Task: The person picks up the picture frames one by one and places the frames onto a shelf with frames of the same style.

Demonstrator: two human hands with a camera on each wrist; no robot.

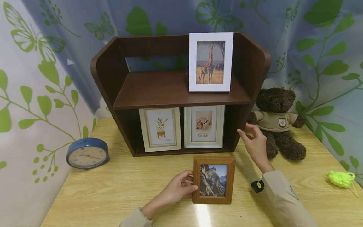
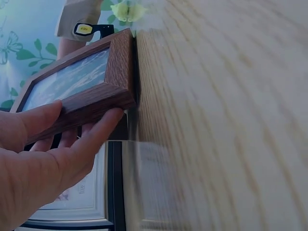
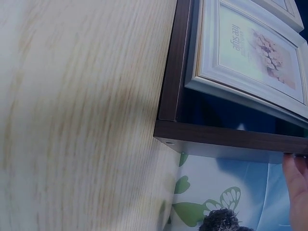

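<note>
My left hand [image 1: 180, 187] grips the left edge of a brown wooden picture frame [image 1: 196, 179] with a spotted big cat photo. The thumb lies on the front and the fingers go behind, as the left wrist view shows. This frame stands upright on the table before a dark brown two-tier shelf [image 1: 170, 90]. My right hand [image 1: 256, 145] touches the outer right side of the shelf; in the right wrist view its fingers [image 3: 294, 175] meet that panel's edge. A cream picture frame [image 1: 142, 132] and a pale picture frame [image 1: 204, 145] stand on the lower tier.
A white giraffe picture frame [image 1: 193, 63] stands on the upper tier at right. A blue clock [image 1: 87, 142] sits left of the shelf. To the right are a brown teddy bear [image 1: 275, 123] and neon yellow yarn [image 1: 340, 178] on the wooden table [image 1: 113, 192].
</note>
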